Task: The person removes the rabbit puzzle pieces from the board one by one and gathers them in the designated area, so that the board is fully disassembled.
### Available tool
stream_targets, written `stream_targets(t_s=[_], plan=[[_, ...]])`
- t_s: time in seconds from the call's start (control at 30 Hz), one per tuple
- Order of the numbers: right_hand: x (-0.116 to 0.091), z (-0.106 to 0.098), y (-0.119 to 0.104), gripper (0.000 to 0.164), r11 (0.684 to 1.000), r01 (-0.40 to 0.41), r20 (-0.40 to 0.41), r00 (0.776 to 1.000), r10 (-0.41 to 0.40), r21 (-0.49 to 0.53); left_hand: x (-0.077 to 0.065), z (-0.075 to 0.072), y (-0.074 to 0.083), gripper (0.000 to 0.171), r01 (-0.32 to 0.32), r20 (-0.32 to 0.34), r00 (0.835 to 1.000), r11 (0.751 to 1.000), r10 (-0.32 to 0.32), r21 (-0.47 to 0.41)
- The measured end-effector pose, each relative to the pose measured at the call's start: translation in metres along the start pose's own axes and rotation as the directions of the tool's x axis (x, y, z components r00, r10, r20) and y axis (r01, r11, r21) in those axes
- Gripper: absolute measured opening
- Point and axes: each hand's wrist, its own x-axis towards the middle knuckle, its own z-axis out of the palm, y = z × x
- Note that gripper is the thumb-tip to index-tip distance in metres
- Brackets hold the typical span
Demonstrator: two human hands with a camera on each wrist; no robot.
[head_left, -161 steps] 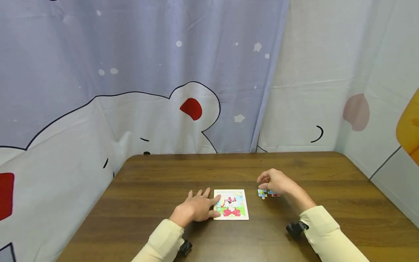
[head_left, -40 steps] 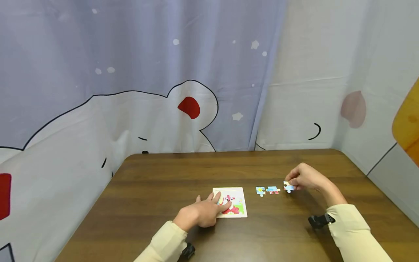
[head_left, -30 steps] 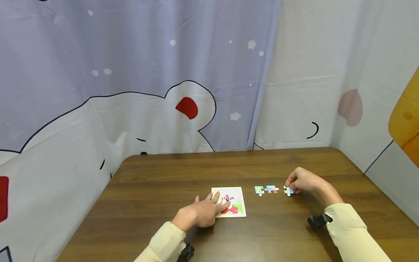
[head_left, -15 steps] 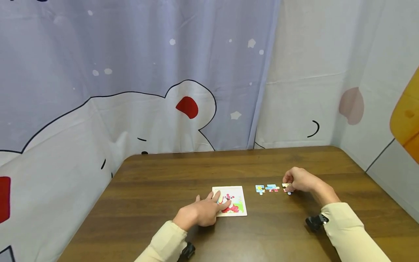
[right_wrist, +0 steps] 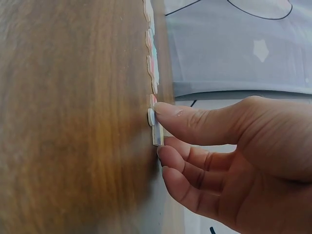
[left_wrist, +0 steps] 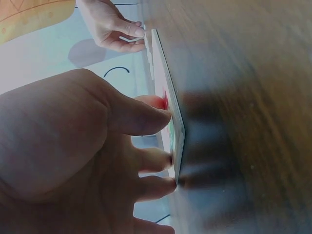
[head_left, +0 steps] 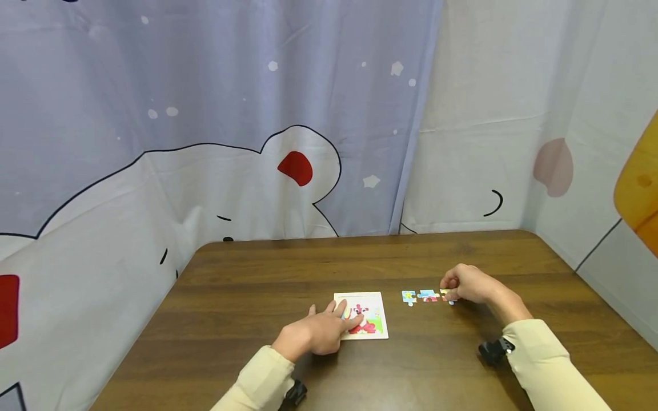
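A square picture puzzle board (head_left: 379,302) with a pale rim and a red-and-white cartoon animal lies mid-table. My left hand (head_left: 315,334) rests on its left part, fingers spread, covering some of the picture. To the board's right, a blue puzzle piece with a yellow patch (head_left: 408,297) and a blue-and-red puzzle piece (head_left: 427,295) lie in a row. At the row's right end my right hand (head_left: 470,283) pinches a third puzzle piece (right_wrist: 157,130) between thumb and fingers. A small gap separates it from the middle piece; the fingers partly hide it in the head view.
The brown wooden table (head_left: 247,274) has rounded far corners. Behind it hangs a printed curtain (head_left: 231,85), with a pale curtain wall (head_left: 591,171) along the right side. Each wrist wears a black camera (head_left: 496,350).
My right hand has moved from the left piece to the third piece, pinched it and shifted it left toward the middle piece. My left hand has slid further onto the board.
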Motion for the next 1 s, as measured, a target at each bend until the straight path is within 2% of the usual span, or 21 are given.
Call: stream_targets(t_s=[0.23, 0.57, 0.73, 0.8, 0.93, 1.0], plan=[[0.001, 0.002, 0.000, 0.014, 1.000, 0.021, 0.003, 1.000, -0.021, 0.000, 0.000, 0.000, 0.001, 0.069, -0.009, -0.010, 1.000, 1.000, 0.009, 0.029], [-0.003, -0.007, -0.009, 0.010, 0.998, 0.043, 0.006, 0.999, -0.043, -0.054, 0.001, 0.000, 0.000, 0.069, -0.025, -0.032, 0.999, 0.998, 0.027, 0.060], [0.001, -0.008, -0.035, 0.021, 0.988, 0.078, -0.019, 0.997, -0.081, -0.131, 0.000, -0.004, -0.005, 0.062, -0.040, -0.071, 0.997, 0.999, 0.041, 0.021], [0.005, -0.004, -0.051, 0.025, 0.989, 0.099, -0.014, 0.995, -0.101, -0.112, 0.001, -0.005, -0.008, 0.055, -0.055, -0.092, 0.994, 0.998, 0.054, -0.008], [0.015, 0.018, -0.085, 0.023, 0.980, 0.191, 0.018, 0.982, -0.190, -0.062, 0.003, -0.005, -0.015, 0.039, -0.068, -0.147, 0.987, 0.996, 0.058, -0.063], [0.021, 0.033, -0.102, 0.019, 0.964, 0.261, 0.054, 0.964, -0.259, -0.047, 0.004, -0.005, -0.019, 0.030, -0.066, -0.170, 0.984, 0.993, 0.049, -0.099]])
